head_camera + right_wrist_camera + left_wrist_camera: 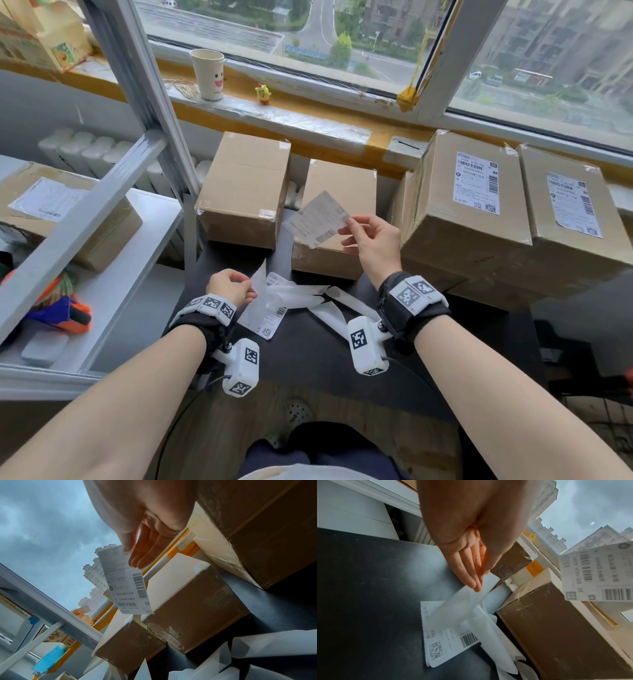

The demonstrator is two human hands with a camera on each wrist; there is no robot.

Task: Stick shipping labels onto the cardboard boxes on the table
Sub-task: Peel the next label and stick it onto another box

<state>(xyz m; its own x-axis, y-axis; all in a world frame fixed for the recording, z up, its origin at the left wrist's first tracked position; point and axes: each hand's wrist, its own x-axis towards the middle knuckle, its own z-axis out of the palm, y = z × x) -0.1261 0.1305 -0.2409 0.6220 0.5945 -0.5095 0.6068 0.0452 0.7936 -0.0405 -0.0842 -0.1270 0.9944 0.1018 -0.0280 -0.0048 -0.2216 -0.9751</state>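
Note:
My right hand (371, 240) pinches a peeled shipping label (317, 219) by its right edge and holds it in the air over the middle unlabelled cardboard box (337, 192); the label (126, 582) hangs below the fingers in the right wrist view. My left hand (231, 287) pinches a blank white backing strip (257, 298) above a small stack of labels (274, 308) on the black table (308, 359). The strip (462, 605) droops over the stack (440, 642). A second plain box (245, 188) stands left of the middle one.
Two large boxes (472, 212) (575, 219) with labels stand at the right. Loose backing strips (329, 305) litter the table. A white shelf frame (102, 212) with a labelled box (51, 212) is at the left. A paper cup (208, 73) and a yellow toy (263, 93) sit on the sill.

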